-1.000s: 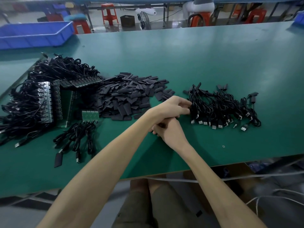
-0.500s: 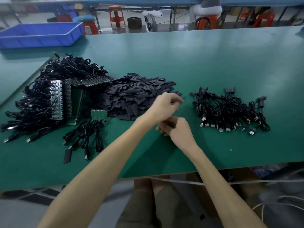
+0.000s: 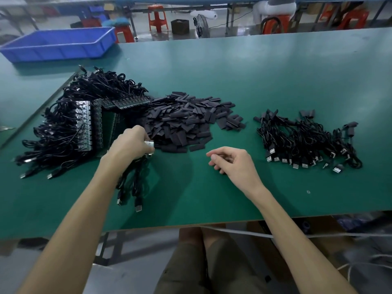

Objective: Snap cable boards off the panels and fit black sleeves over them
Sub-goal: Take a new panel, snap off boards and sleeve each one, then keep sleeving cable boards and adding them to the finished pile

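Gripping a small panel strip (image 3: 149,145) at the near edge of the sleeve pile (image 3: 184,122), the left hand (image 3: 129,143) curls its fingers down over the board, so only a corner of it shows. The strip's cables (image 3: 131,183) trail toward the table edge, their plugs lying on the green table (image 3: 212,71). The right hand (image 3: 235,164) hovers between the sleeve pile and the heap of finished cables (image 3: 307,141), fingers loosely bent and holding nothing. The main stack of panels (image 3: 84,124) sits well to the left, buried in its own tangle of leads.

The boards look thin, stiff and light. They will likely break cleanly along the scored line if pinched close to it on both sides, but may twist or crack if held far out. The cables are limp and prone to snagging one another, so pulling on a lead probably strains its solder joint; better to take the board by its bare edges. The sleeves appear soft, flat and nearly weightless — each one probably needs squeezing at its mouth to open before a board slides in.
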Available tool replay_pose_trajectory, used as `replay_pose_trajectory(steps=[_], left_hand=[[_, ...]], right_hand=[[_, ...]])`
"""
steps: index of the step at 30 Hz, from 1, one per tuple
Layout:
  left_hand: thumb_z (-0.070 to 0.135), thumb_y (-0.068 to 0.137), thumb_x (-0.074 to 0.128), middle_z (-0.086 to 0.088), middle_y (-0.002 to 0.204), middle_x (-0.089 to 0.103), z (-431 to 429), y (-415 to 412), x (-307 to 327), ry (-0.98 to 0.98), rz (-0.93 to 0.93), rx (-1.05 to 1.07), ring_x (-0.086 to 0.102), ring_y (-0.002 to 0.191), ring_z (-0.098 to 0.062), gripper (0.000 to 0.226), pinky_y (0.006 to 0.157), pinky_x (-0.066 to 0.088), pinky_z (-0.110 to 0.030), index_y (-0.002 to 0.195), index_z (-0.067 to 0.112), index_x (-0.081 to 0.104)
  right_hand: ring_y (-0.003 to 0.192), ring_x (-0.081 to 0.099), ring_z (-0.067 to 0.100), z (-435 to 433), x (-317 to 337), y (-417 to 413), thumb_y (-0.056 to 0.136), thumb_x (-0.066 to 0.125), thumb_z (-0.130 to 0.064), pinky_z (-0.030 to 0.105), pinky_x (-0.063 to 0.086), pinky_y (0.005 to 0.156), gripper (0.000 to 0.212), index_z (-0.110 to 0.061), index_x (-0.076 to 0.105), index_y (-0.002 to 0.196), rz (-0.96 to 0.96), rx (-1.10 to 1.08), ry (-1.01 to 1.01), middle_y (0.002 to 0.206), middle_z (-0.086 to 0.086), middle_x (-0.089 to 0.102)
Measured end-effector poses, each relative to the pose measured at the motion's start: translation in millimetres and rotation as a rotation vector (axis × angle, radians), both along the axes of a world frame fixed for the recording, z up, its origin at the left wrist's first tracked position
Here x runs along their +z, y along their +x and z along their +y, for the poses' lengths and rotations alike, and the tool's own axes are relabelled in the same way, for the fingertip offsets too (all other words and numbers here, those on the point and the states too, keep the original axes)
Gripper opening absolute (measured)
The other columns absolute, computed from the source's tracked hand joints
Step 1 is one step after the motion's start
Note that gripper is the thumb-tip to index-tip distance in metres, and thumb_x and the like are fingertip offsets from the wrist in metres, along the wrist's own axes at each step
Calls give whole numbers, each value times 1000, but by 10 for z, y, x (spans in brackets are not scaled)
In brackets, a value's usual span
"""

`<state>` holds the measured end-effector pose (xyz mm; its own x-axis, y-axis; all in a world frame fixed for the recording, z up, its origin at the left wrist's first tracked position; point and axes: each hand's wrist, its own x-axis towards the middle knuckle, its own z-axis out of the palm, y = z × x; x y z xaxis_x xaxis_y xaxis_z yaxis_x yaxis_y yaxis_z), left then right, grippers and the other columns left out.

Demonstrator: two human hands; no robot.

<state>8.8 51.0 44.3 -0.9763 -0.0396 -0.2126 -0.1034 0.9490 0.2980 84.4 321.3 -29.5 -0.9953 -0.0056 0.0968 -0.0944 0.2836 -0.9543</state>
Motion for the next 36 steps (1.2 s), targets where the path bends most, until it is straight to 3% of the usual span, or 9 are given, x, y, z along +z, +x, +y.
replay_pose_trajectory(steps=[4,8,12,14,17,27,32,34,36], left_hand=[[26,75,90,5,72,73,328,141,64,345,-32,-177,66,68,-12,16,65,50,-26,81,21,76],[31,67,94,3,77,76,713,300,-50,556,-10,-240,68,70,-11,29,74,52,-30,86,20,75],[33,74,89,3,86,72,899,357,-192,571,49,-247,63,76,-9,33,74,50,-30,98,18,73],[27,80,86,-2,84,75,875,357,-207,624,14,-274,68,76,-13,25,78,54,-34,100,19,73],[19,87,79,-4,82,75,813,355,-201,654,-41,-300,64,69,-9,17,74,51,-29,102,21,72],[24,85,77,5,73,69,916,369,-240,558,76,-283,58,58,-6,7,59,48,-23,89,23,72],[22,85,78,12,59,60,945,390,-227,541,92,-273,49,44,3,8,44,34,-10,85,20,71],[20,85,78,15,51,56,964,417,-231,550,106,-255,48,41,3,9,41,31,-8,83,20,70],[21,84,78,13,56,59,984,440,-235,545,128,-239,50,42,3,9,41,34,-10,83,22,68]], right_hand=[[77,72,7,-6,3,4,99,68,-20,21,54,64,12,-18,77,106,1,24,-24,85,-5,78],[81,74,13,12,19,12,98,70,-24,22,53,63,10,-22,76,105,1,39,-73,88,-5,79],[77,74,14,42,12,7,94,73,-13,26,54,61,6,-18,75,97,0,14,-119,83,1,77],[73,70,14,38,3,-1,93,74,-12,26,54,60,4,-16,74,93,-9,0,-122,79,3,75],[72,67,14,17,-7,-9,91,73,-14,26,53,60,3,-17,73,90,-16,-20,-94,76,0,71],[71,74,18,3,-13,-13,90,74,-15,26,55,58,6,-16,70,85,-36,-42,-66,73,0,76],[61,67,16,19,-8,-17,89,75,-16,33,59,60,11,-14,66,82,-44,-57,-21,66,-2,73],[60,65,13,22,3,-9,89,75,-16,32,57,57,13,-14,65,81,-40,-58,-12,63,-4,70],[58,62,12,20,15,-5,89,75,-15,30,55,55,14,-14,64,80,-37,-65,-10,62,-4,67]])
